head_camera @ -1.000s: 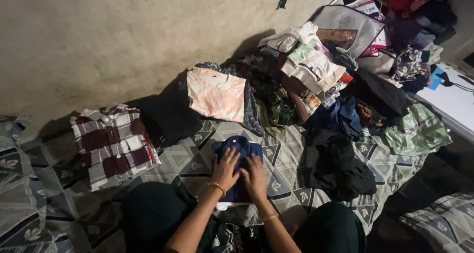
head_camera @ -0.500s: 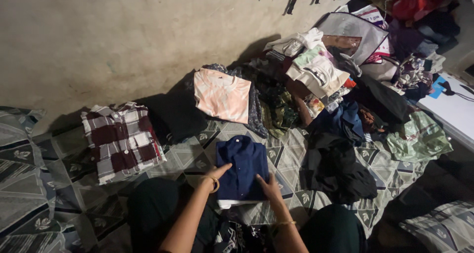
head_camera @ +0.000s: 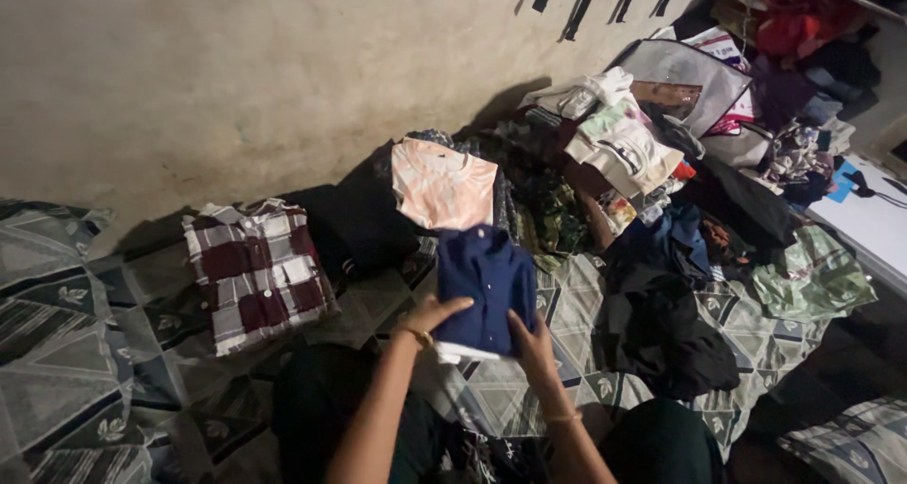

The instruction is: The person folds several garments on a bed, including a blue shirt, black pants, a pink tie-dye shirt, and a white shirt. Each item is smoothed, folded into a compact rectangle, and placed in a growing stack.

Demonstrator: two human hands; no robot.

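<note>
A folded navy blue shirt [head_camera: 485,286] sits between the person's two hands, lifted slightly over the patterned grey bedsheet [head_camera: 85,323], with a white garment edge [head_camera: 465,354] showing under its near end. The left hand [head_camera: 433,312] grips the shirt's near left corner, thumb on top and fingers curled underneath. The right hand [head_camera: 535,340] clasps the near right edge in the same way, fingers wrapped round the fabric. Each wrist carries a thin gold bangle.

Just beyond the shirt's far end lies a folded peach and white t-shirt [head_camera: 442,184], resting on a dark patterned garment. To the left, well apart, a folded maroon and white checked shirt [head_camera: 257,271] lies flat on the sheet. To the right sits a crumpled black garment [head_camera: 666,323], and behind it a loose heap of mixed clothes [head_camera: 614,144] against the bare wall [head_camera: 236,68]. A pale green plastic bag [head_camera: 812,276] lies at the far right.
</note>
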